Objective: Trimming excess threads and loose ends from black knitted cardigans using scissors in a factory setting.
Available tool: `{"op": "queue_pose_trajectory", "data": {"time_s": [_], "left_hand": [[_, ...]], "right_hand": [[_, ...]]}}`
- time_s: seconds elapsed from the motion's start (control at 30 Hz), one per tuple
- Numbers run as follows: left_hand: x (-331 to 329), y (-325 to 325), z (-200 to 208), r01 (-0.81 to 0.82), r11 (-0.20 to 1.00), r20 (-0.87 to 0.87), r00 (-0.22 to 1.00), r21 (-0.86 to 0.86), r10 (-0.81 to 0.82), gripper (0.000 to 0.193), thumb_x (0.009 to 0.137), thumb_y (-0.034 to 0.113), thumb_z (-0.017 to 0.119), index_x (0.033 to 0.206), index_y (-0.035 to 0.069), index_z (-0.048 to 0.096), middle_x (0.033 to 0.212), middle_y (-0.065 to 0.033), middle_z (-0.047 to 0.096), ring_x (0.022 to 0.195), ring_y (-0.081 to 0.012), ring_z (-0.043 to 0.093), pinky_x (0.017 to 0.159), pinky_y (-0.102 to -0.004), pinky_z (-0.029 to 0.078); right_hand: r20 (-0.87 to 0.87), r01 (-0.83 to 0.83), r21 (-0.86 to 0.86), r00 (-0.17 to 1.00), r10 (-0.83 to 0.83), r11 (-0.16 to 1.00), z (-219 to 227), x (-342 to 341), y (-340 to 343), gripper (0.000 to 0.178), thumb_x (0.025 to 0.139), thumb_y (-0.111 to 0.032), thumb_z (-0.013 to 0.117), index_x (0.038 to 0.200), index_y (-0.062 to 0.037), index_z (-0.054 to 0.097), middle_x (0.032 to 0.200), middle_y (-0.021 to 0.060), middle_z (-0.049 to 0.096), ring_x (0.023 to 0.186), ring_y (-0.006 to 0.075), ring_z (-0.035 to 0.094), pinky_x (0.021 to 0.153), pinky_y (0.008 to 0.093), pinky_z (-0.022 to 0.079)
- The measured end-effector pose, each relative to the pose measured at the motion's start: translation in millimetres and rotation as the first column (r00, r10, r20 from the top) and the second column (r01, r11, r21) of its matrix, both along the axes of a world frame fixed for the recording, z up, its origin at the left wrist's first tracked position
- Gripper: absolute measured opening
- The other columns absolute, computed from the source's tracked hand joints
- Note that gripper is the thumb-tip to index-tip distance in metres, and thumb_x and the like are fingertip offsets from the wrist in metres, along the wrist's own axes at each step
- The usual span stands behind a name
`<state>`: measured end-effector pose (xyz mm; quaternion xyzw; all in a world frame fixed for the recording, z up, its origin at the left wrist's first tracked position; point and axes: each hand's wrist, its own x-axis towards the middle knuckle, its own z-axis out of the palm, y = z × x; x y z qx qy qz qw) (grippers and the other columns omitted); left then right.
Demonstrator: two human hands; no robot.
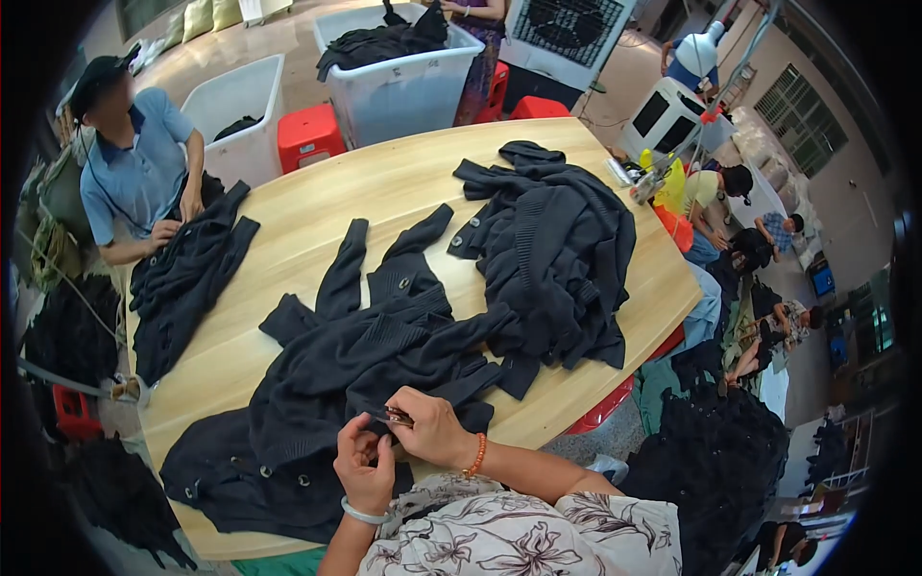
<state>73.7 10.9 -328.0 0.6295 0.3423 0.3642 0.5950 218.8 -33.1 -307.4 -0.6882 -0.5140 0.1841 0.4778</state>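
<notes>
Several dark knit cardigans lie on the table, and one black cardigan [336, 370] is spread right before me. My left hand [365, 468], with a pale bangle at the wrist, is closed, pinching a bit of its dark cloth between thumb and finger. Close against it, my right hand [434, 430] is wrapped round a small metal tool that looks like thread snips [398, 417]. The tool's tip is at the cloth by my left fingertips; whether it touches a thread is too small to tell. Buttons [266, 471] show on the cardigan's lower left part.
A heap of dark knitwear [557, 250] covers the table's right side. Across the wooden table [288, 206], a person in a blue shirt [144, 168] handles another dark garment [187, 278]. Beyond stand white bins [408, 101] and a red stool [309, 134]. Dark garments [706, 461] pile up at my right.
</notes>
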Motion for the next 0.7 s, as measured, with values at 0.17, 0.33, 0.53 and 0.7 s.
{"op": "queue_pose_trajectory", "data": {"time_s": [0.17,0.33,0.53,0.7], "left_hand": [[2.6,7.0,0.2,-0.002,0.999,0.021,1.000,-0.035,0.003,0.044,0.087,-0.009,0.062,0.127,0.001,0.047,0.091,-0.0022,0.063,0.076,-0.0047,0.059,0.068,-0.0163,0.046],[3.0,2.0,-6.0,0.044,0.996,0.056,0.998,-0.077,-0.040,0.047,0.087,-0.012,0.059,0.130,0.001,0.044,0.095,-0.0037,0.062,0.082,-0.0061,0.060,0.071,-0.0168,0.047],[3.7,1.8,0.4,-0.021,0.999,0.046,0.999,-0.046,0.023,0.046,0.085,-0.011,0.063,0.127,0.001,0.050,0.090,-0.0008,0.060,0.077,-0.0028,0.056,0.069,-0.0149,0.044],[-6.3,7.7,-2.3,-0.028,0.993,0.068,0.997,-0.111,0.035,0.044,0.088,-0.009,0.061,0.129,-0.001,0.048,0.088,-0.0025,0.062,0.075,-0.0048,0.058,0.069,-0.0155,0.045]], "right_hand": [[0.052,-0.108,0.057,0.993,0.105,0.992,-1.0,4.1,0.2,0.020,0.076,0.003,0.064,0.095,-0.0016,0.059,0.085,0.0115,0.058,0.069,0.0298,0.063,0.059,0.0350,0.050],[0.058,-0.081,0.067,0.995,0.078,0.994,3.3,3.1,-3.0,0.022,0.077,0.004,0.063,0.098,-0.0012,0.060,0.085,0.0108,0.057,0.069,0.0276,0.064,0.059,0.0325,0.051],[-0.187,0.008,0.150,0.982,0.021,0.989,4.0,-3.4,-3.6,0.027,0.078,0.010,0.063,0.103,0.0005,0.060,0.087,0.0107,0.057,0.075,0.0212,0.065,0.064,0.0296,0.051],[-0.109,-0.127,0.163,0.983,0.146,0.978,18.8,0.7,-10.6,0.034,0.076,-0.001,0.070,0.109,-0.0041,0.061,0.094,0.0099,0.059,0.078,0.0284,0.065,0.066,0.0322,0.051]]}}
